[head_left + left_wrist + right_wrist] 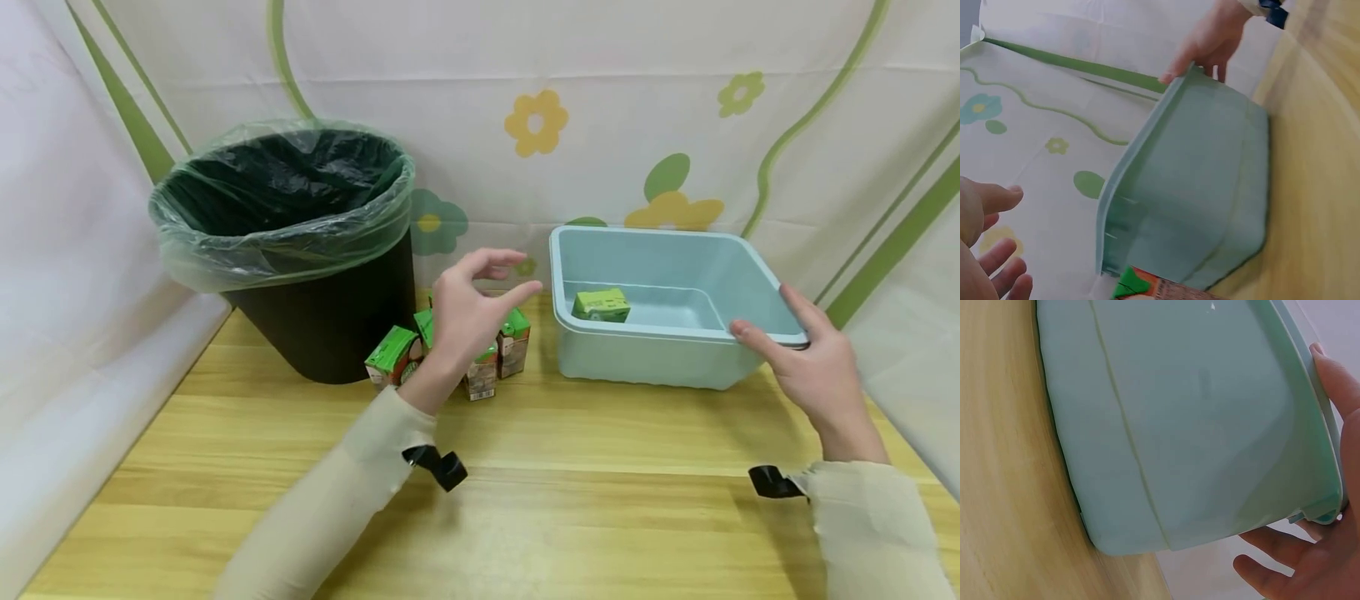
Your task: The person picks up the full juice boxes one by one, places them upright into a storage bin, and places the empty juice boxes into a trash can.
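Your left hand [471, 310] hovers in the air above the cluster of green-topped drink cartons [480, 354], fingers spread and loosely bent, thumb and forefinger apart, holding nothing. The left wrist view confirms it: an empty palm [985, 250], fingers fanned out. Your right hand [813, 362] is on the near right corner of the pale blue plastic tub [667, 358], thumb lying along the top of the rim, fingers reaching round the outside of the corner. From the right wrist camera, your thumb [1342, 387] presses the rim while the other fingers [1279, 556] curl beneath the lip. That's a steadying hold on the tub.

Inside the tub, one green carton [601, 304] lies on its side against the left part of the floor. The standing cartons sit on the wooden table [600, 467] between the tub and the black waste bin [300, 250], just in front of the bin's right side; one carton [392, 357] stands tilted at the bin's base. The bin carries a translucent green liner [217, 250] folded over its rim. A flower-patterned cloth backdrop [536, 123] hangs behind everything.
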A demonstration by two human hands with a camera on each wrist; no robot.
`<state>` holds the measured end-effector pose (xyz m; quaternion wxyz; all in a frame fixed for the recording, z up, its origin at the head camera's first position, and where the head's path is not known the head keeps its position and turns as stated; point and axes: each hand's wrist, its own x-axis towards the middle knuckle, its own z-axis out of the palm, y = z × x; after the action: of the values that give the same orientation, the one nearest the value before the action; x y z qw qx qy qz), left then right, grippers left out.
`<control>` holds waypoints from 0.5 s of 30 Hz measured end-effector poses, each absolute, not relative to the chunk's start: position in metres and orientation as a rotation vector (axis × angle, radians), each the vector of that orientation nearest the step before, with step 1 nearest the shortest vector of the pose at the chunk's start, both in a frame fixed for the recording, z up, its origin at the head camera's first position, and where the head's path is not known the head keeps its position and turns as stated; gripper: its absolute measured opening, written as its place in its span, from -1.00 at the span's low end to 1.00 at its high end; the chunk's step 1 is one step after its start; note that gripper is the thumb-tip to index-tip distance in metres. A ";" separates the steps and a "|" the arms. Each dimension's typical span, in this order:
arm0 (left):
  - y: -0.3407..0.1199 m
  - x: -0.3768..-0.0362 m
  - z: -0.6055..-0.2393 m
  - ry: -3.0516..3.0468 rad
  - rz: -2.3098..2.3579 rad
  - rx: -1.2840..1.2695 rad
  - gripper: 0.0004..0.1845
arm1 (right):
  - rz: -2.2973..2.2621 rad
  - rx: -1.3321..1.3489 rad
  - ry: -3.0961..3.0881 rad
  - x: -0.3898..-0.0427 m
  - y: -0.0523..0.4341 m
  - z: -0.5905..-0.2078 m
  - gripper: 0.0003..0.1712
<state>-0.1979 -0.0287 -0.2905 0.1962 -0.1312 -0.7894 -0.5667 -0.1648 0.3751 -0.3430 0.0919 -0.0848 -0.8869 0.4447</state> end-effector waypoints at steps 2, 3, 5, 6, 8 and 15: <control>-0.033 -0.192 -0.298 -2.195 -1.542 -0.361 -0.63 | 1.312 -0.256 -2.639 -0.165 0.375 -0.342 0.03; -0.035 -0.189 -0.302 -2.187 -1.517 -0.356 -0.63 | 1.308 -0.258 -2.641 -0.165 0.375 -0.342 0.04; -0.039 -0.183 -0.310 -2.172 -1.479 -0.336 -0.63 | 1.307 -0.260 -2.643 -0.165 0.375 -0.343 0.04; -0.041 -0.181 -0.313 -2.163 -1.467 -0.327 -0.62 | 1.307 -0.260 -2.644 -0.166 0.374 -0.343 0.04; -0.043 -0.177 -0.320 -2.145 -1.471 -0.310 -0.63 | 1.309 -0.259 -2.644 -0.166 0.374 -0.343 0.04; -0.043 -0.168 -0.342 -2.074 -1.535 -0.210 -0.62 | 1.315 -0.251 -2.632 -0.165 0.375 -0.344 0.03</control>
<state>-0.1682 -0.0427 -0.3415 0.2728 -0.0780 -0.7707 -0.5706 -0.1650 0.3755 -0.3440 0.0944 -0.0847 -0.8873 0.4434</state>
